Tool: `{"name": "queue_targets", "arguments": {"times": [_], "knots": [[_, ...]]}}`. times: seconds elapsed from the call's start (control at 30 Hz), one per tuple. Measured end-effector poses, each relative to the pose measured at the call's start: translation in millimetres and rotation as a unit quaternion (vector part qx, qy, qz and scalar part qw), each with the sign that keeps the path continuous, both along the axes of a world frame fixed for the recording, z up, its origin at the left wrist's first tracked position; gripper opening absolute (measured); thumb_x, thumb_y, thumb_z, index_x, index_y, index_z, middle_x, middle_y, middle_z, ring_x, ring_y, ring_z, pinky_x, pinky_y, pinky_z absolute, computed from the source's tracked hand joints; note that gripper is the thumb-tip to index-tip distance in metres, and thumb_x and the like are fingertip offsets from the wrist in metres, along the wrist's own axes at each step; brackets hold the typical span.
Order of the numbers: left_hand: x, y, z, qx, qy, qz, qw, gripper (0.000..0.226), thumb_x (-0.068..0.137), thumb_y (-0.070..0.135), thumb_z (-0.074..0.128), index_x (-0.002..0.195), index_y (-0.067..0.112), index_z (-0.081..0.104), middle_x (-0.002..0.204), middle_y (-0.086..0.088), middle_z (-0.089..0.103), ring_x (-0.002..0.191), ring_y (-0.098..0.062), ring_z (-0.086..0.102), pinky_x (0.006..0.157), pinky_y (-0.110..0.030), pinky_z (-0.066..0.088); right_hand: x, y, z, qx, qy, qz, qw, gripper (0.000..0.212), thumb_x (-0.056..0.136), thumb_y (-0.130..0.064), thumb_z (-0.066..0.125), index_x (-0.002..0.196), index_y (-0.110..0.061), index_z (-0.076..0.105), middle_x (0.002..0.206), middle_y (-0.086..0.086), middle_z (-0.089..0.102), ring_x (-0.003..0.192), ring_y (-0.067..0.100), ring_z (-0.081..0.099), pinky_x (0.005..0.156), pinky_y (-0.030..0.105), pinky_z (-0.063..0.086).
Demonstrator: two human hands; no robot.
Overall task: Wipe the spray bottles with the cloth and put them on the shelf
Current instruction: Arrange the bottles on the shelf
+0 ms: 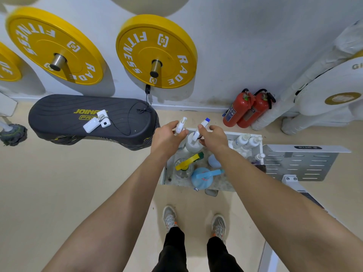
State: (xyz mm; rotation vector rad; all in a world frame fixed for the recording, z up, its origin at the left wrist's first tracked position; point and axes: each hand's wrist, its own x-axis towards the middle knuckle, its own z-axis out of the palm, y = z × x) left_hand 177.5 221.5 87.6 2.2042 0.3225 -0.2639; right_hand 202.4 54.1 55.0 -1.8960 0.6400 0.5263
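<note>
Both hands reach over a low white shelf (164,171) that holds several spray bottles. My left hand (167,135) grips a white spray bottle by its clear-nozzled head (181,124). My right hand (213,137) grips a second white spray bottle (193,145) with a blue-tipped nozzle. The two bottles are close together at the shelf's far end. Nearer to me on the shelf stand a clear bottle with a yellow and green trigger (185,163) and a light blue bottle (203,176). No cloth is visible.
Small white bottles (245,141) line the shelf's right side. A grey perforated metal plate (296,163) lies to the right. Two red fire extinguishers (247,109) stand by the wall. A black step platform (88,119) lies left. Yellow weight plates (155,50) hang on the wall.
</note>
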Motion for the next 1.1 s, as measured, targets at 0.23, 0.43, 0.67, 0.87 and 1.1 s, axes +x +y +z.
{"name": "queue_targets", "arguments": {"times": [0.23,0.43,0.67,0.87,1.1], "knots": [[-50.4,11.0,-1.2,-0.009,0.06,0.1,0.993,0.065,0.086,0.059,0.066,0.133,0.015,0.056,0.132,-0.001,0.063,0.117,-0.022,0.06,0.096,-0.038,0.048,-55.1,-39.5,64.6,-0.07,-0.07,0.034,0.994,0.018,0.098,-0.025,0.052,0.101,-0.017,0.068,0.092,0.003,0.074,0.079,0.021,0.068,0.08,0.046,0.059],[-90.0,-9.7,-12.1,0.031,0.032,-0.022,0.999,0.055,0.085,0.049,0.071,0.134,0.027,0.061,0.132,0.005,0.063,0.117,-0.019,0.059,0.099,-0.04,0.049,-118.4,-38.0,72.4,-0.097,0.07,0.15,0.981,0.037,0.099,-0.031,0.049,0.132,-0.015,0.048,0.089,0.014,0.072,0.061,0.025,0.071,0.058,0.037,0.06],[-83.3,-16.2,-17.0,0.136,0.086,-0.141,0.977,0.02,0.101,0.033,0.053,0.109,0.025,0.069,0.103,-0.01,0.072,0.078,-0.025,0.052,0.068,-0.03,0.035,-124.1,-14.5,27.1,-0.114,0.041,0.081,0.989,0.059,0.099,-0.038,0.049,0.15,-0.019,0.029,0.113,0.015,0.064,0.079,0.039,0.073,0.063,0.044,0.062],[-94.7,-3.4,-25.4,0.082,0.064,-0.016,0.994,0.021,0.096,0.034,0.057,0.09,0.019,0.071,0.08,-0.013,0.069,0.077,-0.037,0.065,0.07,-0.041,0.054,-118.3,-7.1,7.0,-0.104,-0.011,0.083,0.991,0.021,0.095,-0.035,0.059,0.107,-0.019,0.054,0.099,0.012,0.072,0.092,0.029,0.07,0.082,0.046,0.058],[-95.1,-2.2,-23.7,0.107,0.05,0.034,0.992,0.031,0.1,0.04,0.052,0.086,0.017,0.068,0.074,-0.007,0.066,0.071,-0.031,0.061,0.07,-0.041,0.056,-83.6,5.8,27.0,-0.142,-0.04,0.204,0.968,0.017,0.092,-0.026,0.059,0.105,-0.016,0.053,0.088,0.003,0.057,0.075,0.023,0.058,0.061,0.032,0.046]]}}
